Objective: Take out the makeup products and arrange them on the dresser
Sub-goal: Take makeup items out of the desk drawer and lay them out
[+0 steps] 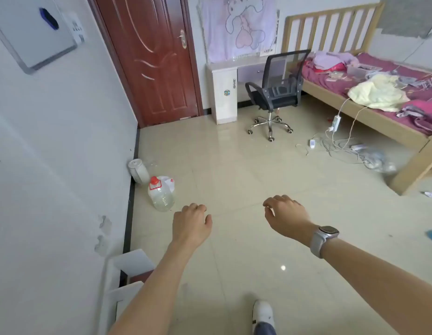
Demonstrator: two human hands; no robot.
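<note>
Both hands reach forward over the tiled floor (234, 189) and hold nothing: the left hand (190, 223) hangs with its fingers loosely curled downward, palm toward the floor, and the right hand (286, 217) does the same, its fingers drooping and slightly spread. A smartwatch (325, 239) with a pale band sits on the right wrist. Below the arms, near the bottom edge, one white shoe (263, 313) shows on the floor. Left of the left hand, close to the white wall, a clear plastic jug (160, 195) with a red cap stands on the tiles, and just behind it a white cylindrical appliance (138, 170) leans against the baseboard. White shelf boards (130, 264) jut out from the wall at the lower left. No makeup products can be made out anywhere in view. The dresser (224, 93), a white desk-like unit with a cabinet door on its left side, stands against the far wall, well apart from both hands, between the reddish-brown door (152, 56) and the wooden bed (355, 76). A black mesh office chair (278, 93) on a chrome wheeled base is drawn up to it. Above it a lilac cartoon-rabbit cloth (239, 25) hangs on the wall. The bed carries pink bedding and a pale yellow cloth (377, 93). White cables and chargers (343, 143) lie tangled on the floor beside the bed.
</note>
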